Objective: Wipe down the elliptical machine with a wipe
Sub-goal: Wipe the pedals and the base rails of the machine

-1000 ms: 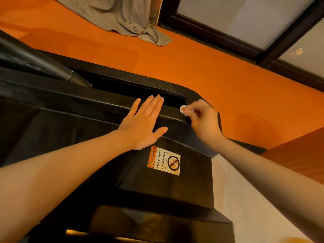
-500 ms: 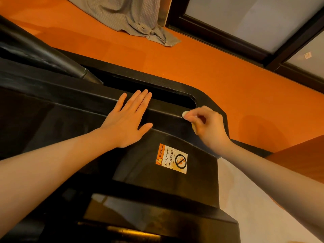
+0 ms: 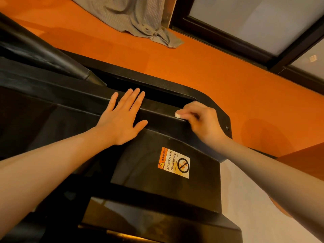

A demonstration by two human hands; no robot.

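Right fingers: curled and pinched together on a small white wipe; only a little of the wipe shows past the fingertips.
Wipe: pressed on the raised ridge of the black machine, at about 1 o'clock from the frame centre, near the rounded corner of the cover.
Right hand: knuckles up, the forearm comes in from 4 o'clock.
Left fingers: straight and close together, laid flat on the same ridge; the thumb is spread out to the side. They hold nothing.
Left hand: palm down on the cover, at 9 o'clock from the wipe and apart from it; the forearm comes in from 8 o'clock.
Machine: glossy black cover; a dark slot runs just behind the ridge, at 12 o'clock from both hands.
Label: orange and white sticker, it reads "WARNING NO STEPPING ON SURFACE", on the cover at 6 o'clock from the wipe.
Floor: orange, beyond the machine.
Cloth: grey, crumpled, on the floor at 12 o'clock.
Door frame: dark, at 1 o'clock, with pale panels.
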